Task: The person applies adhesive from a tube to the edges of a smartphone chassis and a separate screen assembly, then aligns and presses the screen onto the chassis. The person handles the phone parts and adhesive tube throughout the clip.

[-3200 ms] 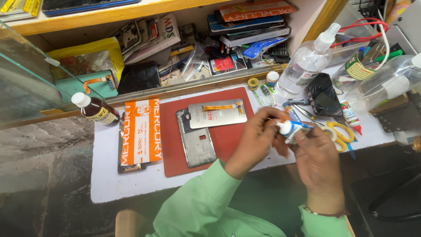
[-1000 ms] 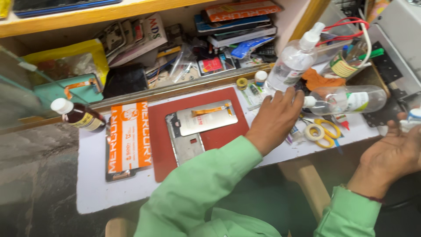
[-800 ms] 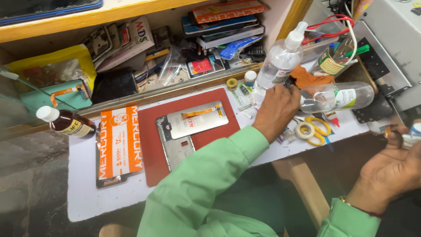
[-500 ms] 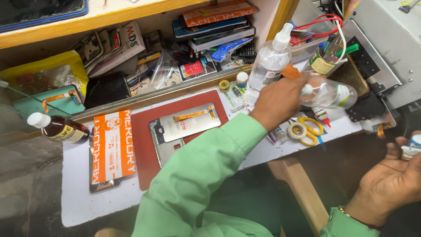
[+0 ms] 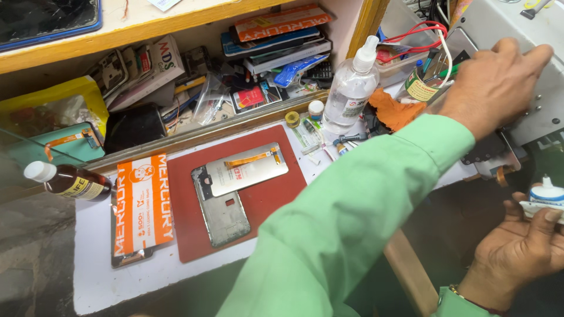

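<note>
Presently, left hand (image 5: 493,82) rests open on grey machine (image 5: 529,64), far right; right hand (image 5: 520,249) grips small white tube (image 5: 543,199). Advisable: keep tube upright, nozzle clear.

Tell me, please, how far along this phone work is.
Done: the phone frame lies open on the red mat, a screen panel resting across it. In hand: the right hand holds a small white tube; the left hand touches the grey machine. Left: the panel sits askew, not yet seated.
</note>
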